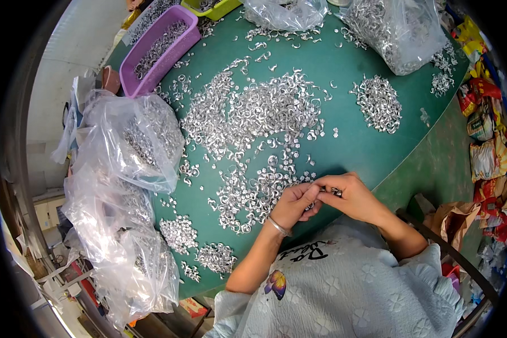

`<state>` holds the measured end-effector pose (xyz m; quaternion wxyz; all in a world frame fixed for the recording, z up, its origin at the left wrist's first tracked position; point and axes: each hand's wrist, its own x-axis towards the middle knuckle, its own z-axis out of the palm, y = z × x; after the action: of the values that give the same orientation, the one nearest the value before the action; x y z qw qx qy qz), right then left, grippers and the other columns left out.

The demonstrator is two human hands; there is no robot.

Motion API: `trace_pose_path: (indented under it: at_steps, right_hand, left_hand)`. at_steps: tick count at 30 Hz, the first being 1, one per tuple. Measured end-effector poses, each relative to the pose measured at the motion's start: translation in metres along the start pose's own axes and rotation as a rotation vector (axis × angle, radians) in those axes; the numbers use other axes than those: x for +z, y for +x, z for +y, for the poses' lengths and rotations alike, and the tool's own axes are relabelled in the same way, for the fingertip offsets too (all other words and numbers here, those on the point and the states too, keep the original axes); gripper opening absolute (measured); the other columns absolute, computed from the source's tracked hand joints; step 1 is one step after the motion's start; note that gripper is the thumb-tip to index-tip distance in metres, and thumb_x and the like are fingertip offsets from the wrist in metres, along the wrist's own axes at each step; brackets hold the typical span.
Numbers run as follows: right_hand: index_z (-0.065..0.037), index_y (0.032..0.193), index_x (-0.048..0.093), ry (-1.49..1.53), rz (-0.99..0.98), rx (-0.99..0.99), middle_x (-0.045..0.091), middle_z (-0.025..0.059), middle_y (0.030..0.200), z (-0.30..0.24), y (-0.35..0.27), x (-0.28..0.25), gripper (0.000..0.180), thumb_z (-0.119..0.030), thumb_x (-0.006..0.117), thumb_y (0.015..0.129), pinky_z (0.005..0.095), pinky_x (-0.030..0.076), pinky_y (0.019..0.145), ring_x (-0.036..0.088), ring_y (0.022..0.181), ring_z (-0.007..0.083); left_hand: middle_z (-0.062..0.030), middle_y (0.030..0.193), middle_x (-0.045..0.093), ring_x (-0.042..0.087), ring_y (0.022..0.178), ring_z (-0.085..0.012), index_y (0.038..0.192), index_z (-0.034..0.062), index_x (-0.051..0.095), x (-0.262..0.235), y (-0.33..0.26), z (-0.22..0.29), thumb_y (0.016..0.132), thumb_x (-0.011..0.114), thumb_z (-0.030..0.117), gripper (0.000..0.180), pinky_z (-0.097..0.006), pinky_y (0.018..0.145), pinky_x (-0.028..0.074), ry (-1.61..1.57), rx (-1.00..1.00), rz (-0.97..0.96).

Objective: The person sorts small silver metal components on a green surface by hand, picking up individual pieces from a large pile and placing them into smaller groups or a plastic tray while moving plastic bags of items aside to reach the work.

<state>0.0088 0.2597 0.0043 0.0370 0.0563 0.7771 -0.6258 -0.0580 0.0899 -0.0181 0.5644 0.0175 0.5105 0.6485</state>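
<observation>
Near the table's front edge, my two hands meet at the fingertips. My left hand (294,206), with a bracelet on its wrist, is closed in a pinch; what it grips is hidden. Curled fingers of my right hand (350,197) hold a few small silvery metal pieces (336,192). Just left of my left hand lies a loose spread of silvery metal pieces (248,197), some curved like hooks or open rings. Beyond it is a larger heap of such curved pieces (276,107). All of them rest on the green tabletop (349,146).
A separate pile of metal pieces (377,104) sits at the right, and small piles (178,234) lie front left. Filled clear plastic bags (146,141) line the left; another bag (403,39) stands far right. A purple basket (159,50) holds more pieces.
</observation>
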Motion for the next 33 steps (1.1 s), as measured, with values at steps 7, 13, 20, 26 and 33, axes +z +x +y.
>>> trace_pose_path:
  at_steps: [7,13,20,26,33]
  right_hand:
    - [-0.003,0.089,0.058,0.637,-0.055,0.32,0.055,0.0041,0.067,0.008,0.011,-0.01,0.017,-0.018,0.051,0.091,0.0209,0.034,0.043,0.046,0.049,0.0101]
    - [-0.006,0.085,0.052,1.171,-0.016,0.451,0.045,0.0027,0.058,0.024,0.024,-0.02,0.021,-0.023,0.045,0.095,0.02,0.026,0.035,0.038,0.041,0.0076]
    - [-0.003,0.094,0.058,0.511,0.035,0.323,0.046,-0.0018,0.058,0.013,0.041,-0.011,0.018,-0.017,0.048,0.094,0.0193,0.026,0.04,0.037,0.044,0.004]
    - [-0.002,0.097,0.059,0.41,-0.12,0.243,0.047,-0.0023,0.059,0.009,0.04,-0.006,0.022,-0.021,0.047,0.094,0.0193,0.027,0.041,0.039,0.048,0.003]
    - [0.001,0.099,0.059,1.019,-0.161,0.516,0.057,0.0069,0.076,0.01,0.035,-0.009,0.035,-0.03,0.044,0.095,0.022,0.032,0.042,0.048,0.054,0.0115]
  left_hand:
    - [-0.0024,0.069,0.049,0.036,0.051,-0.0059,0.104,-0.0016,0.055,-0.002,-0.005,0.006,0.095,0.046,0.024,0.029,-0.018,0.04,0.025,-0.208,0.047,0.051]
    - [-0.0061,0.078,0.052,0.041,0.057,-0.0083,0.111,-0.0039,0.053,-0.011,-0.008,0.001,0.095,0.043,0.022,0.032,-0.018,0.042,0.028,-0.229,0.122,0.106]
    - [-0.013,0.089,0.057,0.045,0.061,-0.0133,0.122,-0.0081,0.046,-0.015,-0.008,0.007,0.097,0.033,0.031,0.048,-0.021,0.044,0.033,-0.535,0.066,0.059]
    - [-0.0168,0.097,0.058,0.043,0.063,-0.0137,0.125,-0.0101,0.042,-0.012,-0.011,0.015,0.09,0.037,0.02,0.046,-0.022,0.048,0.035,-0.455,0.108,0.025]
    - [-0.013,0.091,0.058,0.044,0.063,-0.0121,0.123,-0.0036,0.049,-0.009,-0.015,0.016,0.091,0.042,0.013,0.037,-0.02,0.048,0.032,-0.322,0.137,0.033]
